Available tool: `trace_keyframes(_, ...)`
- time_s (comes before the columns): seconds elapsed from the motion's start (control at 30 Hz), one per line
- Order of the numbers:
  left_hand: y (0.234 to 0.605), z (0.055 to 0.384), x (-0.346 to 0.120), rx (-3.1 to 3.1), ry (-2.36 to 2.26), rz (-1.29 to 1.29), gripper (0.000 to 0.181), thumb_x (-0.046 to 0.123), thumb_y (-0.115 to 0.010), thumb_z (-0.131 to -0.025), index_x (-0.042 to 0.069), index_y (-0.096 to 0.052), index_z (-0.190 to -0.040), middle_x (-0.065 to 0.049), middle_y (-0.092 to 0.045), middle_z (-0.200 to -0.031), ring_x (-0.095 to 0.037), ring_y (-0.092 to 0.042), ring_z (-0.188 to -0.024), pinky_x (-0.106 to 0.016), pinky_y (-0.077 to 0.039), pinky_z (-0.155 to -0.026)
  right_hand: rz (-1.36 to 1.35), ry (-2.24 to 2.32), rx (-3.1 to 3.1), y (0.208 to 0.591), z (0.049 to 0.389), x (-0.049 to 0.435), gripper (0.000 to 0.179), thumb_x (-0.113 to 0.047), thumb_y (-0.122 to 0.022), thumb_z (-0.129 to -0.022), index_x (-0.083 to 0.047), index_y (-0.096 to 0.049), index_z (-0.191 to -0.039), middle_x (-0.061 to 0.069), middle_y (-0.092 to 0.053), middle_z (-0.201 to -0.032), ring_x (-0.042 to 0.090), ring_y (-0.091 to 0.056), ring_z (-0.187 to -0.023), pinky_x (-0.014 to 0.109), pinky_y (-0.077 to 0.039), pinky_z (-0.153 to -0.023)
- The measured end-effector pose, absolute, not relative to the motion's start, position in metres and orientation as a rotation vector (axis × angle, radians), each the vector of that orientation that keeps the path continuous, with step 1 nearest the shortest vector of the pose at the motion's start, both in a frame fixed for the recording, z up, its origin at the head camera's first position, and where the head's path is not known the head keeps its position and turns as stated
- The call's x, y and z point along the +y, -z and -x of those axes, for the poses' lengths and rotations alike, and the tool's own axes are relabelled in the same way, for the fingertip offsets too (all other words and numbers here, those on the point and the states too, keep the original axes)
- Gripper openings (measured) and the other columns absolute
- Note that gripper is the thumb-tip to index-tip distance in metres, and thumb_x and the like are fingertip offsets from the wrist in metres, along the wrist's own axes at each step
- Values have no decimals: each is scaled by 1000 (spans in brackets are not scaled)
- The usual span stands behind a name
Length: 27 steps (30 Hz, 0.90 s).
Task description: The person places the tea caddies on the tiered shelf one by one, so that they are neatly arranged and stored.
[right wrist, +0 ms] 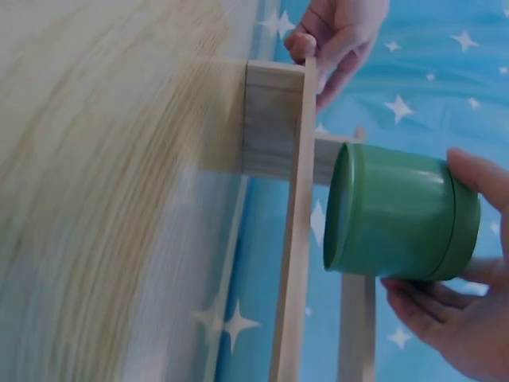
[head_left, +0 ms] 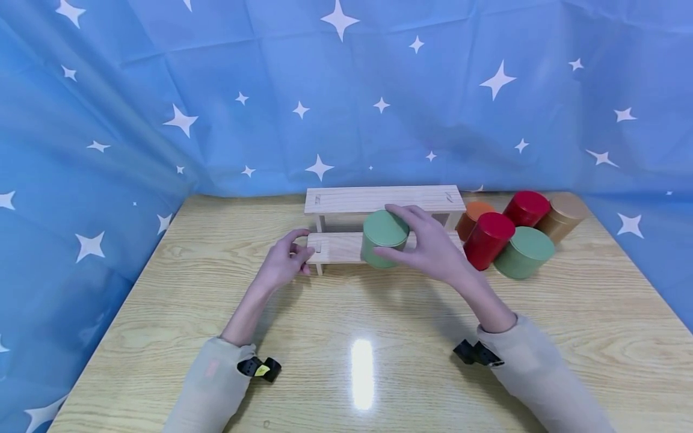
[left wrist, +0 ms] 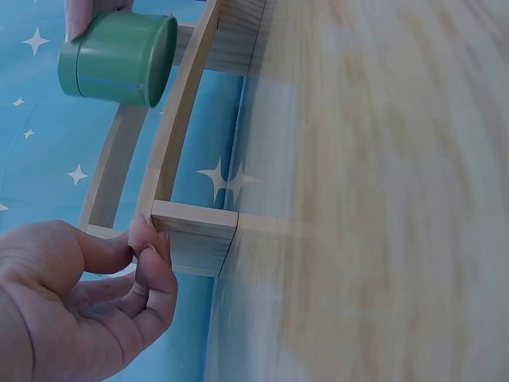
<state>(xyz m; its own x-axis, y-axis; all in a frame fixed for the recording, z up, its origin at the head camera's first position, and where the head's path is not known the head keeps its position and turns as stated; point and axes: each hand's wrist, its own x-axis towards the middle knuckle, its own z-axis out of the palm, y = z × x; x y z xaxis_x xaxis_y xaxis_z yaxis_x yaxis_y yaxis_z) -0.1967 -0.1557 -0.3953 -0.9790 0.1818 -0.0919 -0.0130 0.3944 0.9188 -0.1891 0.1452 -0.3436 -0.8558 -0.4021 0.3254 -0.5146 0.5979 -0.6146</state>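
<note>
My right hand grips a green lidded canister by its lid end, thumb on one side and fingers on the other. The canister is upright over the front step of a light wooden two-step rack; in the right wrist view the base of the canister shows a gap from the board. At the left end of that front step my left hand pinches the board's edge. Seen from the left wrist, the thumb and fingertips of the left hand meet at the board's corner, just above the leg.
Right of the rack stand several canisters: an orange one, a tall red one, another red one, a gold one and a green one. A blue star-patterned cloth hangs behind the wooden table.
</note>
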Motion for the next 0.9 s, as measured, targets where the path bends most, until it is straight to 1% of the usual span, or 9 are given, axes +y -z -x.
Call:
trace_keyframes(0.27,395,196,-155,2470,-1637,-153,50,9,-57,-104,0,-41,-150,-12,-60,-86,-24,-65,-62,-34,-54,-61,-855,-1175,-2591,349,194,125,76,-31,-87,-81,-2,-53,-143,14,-60,-126,29,-58,-108,48,-56,-80)
trace_keyframes(0.43,395,195,-155,2474,-1634,-152,49,9,-57,-104,0,-41,-150,-12,-59,-85,-27,-65,-64,-33,-52,-59,-849,-1189,-2601,351,196,112,78,-35,-86,-82,-2,-52,-145,14,-59,-126,29,-57,-109,48,-55,-81)
trace_keyframes(0.53,394,195,-155,2480,-1631,-142,49,9,-57,-104,0,-41,-150,-11,-59,-85,-27,-65,-64,-32,-52,-59,-830,-1192,-2629,351,197,104,80,-37,-85,-82,-3,-51,-146,14,-59,-126,30,-57,-109,47,-55,-82)
trace_keyframes(0.7,394,195,-154,2494,-1617,-132,49,10,-58,-104,1,-42,-150,-15,-61,-88,-25,-65,-64,-32,-53,-59,-788,-1150,-2685,353,198,94,82,-43,-84,-83,-7,-50,-148,14,-57,-129,31,-56,-111,46,-55,-82)
trace_keyframes(0.83,393,194,-154,2498,-1613,-125,49,10,-58,-104,3,-43,-150,-19,-62,-91,-29,-66,-66,-31,-51,-58,-768,-1147,-2697,353,199,89,82,-45,-83,-83,-8,-49,-148,16,-55,-130,30,-56,-109,43,-56,-80)
trace_keyframes(0.9,393,194,-154,2497,-1613,-123,49,10,-58,-104,3,-43,-150,-19,-62,-91,-31,-66,-67,-29,-49,-56,-752,-1146,-2696,354,200,87,82,-45,-83,-83,-8,-50,-148,17,-55,-129,29,-56,-107,42,-56,-80)
